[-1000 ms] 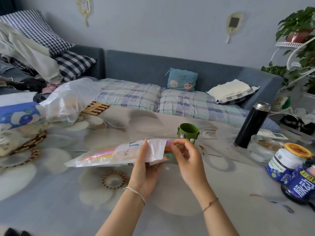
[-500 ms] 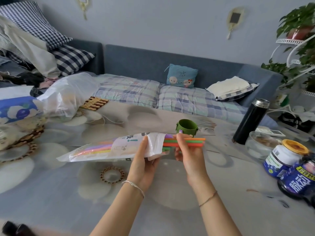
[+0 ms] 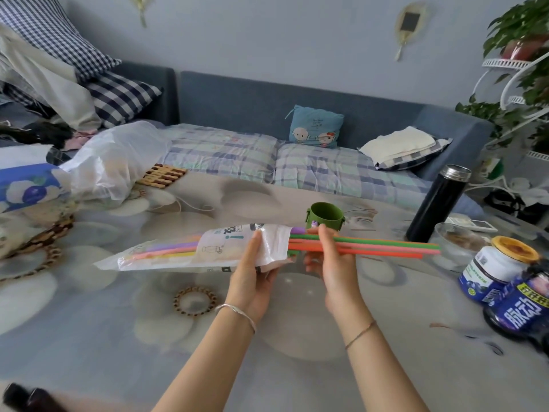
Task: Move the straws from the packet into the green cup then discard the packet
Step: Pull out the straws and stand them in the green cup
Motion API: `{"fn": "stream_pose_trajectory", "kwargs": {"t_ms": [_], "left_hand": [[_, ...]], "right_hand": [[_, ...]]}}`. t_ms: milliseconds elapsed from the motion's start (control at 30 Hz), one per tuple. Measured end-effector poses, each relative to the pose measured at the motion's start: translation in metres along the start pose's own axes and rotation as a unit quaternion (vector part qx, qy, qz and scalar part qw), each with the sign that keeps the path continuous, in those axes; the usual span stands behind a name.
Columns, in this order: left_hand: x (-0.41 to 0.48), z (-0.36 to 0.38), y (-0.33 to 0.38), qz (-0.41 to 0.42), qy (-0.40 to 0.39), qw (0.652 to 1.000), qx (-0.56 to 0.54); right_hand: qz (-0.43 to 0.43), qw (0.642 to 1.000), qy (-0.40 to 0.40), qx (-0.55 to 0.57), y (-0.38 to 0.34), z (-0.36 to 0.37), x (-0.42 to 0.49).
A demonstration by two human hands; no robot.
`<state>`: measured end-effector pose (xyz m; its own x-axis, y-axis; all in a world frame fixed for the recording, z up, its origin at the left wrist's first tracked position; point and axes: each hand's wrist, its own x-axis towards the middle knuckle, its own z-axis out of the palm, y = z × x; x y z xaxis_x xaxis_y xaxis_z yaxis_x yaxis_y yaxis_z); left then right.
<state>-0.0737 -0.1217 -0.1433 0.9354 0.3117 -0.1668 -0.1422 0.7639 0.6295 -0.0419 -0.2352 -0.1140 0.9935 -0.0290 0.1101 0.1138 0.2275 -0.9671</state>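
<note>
Straws [image 3: 371, 246] now pulled much further out rightward; right hand [image 3: 329, 260] pinches them, left hand [image 3: 255, 263] grips packet [image 3: 190, 251] mouth, green cup [image 3: 325, 215] just beyond right hand.

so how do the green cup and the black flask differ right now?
The green cup is short, wide and open-topped; the black flask is tall, slim and capped in silver. The cup sits just behind the hands; the flask stands further right. Both are upright on the table.
</note>
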Motion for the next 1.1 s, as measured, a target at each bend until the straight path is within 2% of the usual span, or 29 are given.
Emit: {"fn": "stream_pose_trajectory", "kwargs": {"t_ms": [133, 267, 433, 567, 700, 867, 1100], "left_hand": [[0.016, -0.005, 0.006, 0.017, -0.013, 1.0, -0.011], [0.035, -0.008, 0.01, 0.029, 0.032, 0.999, -0.02], [0.057, -0.012, 0.004, 0.028, 0.074, 0.997, 0.005], [0.071, -0.016, -0.002, 0.037, 0.076, 0.996, 0.005], [0.079, -0.011, -0.007, 0.046, 0.027, 0.997, 0.054], [0.08, -0.004, -0.017, 0.03, 0.055, 0.998, 0.008], [0.063, 0.004, -0.016, 0.025, 0.008, 1.0, 0.002]], "right_hand": [[-0.051, 0.997, 0.045, 0.048, -0.022, -0.017, 0.017], [-0.092, 0.988, 0.105, 0.062, -0.054, -0.039, 0.048], [-0.13, 0.986, 0.107, 0.012, -0.077, -0.059, 0.091], [-0.143, 0.982, 0.121, -0.009, -0.09, -0.068, 0.117], [-0.119, 0.989, 0.078, -0.041, -0.088, -0.063, 0.124], [-0.095, 0.994, 0.017, -0.059, -0.07, -0.048, 0.113], [-0.068, 0.994, -0.042, -0.072, -0.047, -0.016, 0.08]]}}
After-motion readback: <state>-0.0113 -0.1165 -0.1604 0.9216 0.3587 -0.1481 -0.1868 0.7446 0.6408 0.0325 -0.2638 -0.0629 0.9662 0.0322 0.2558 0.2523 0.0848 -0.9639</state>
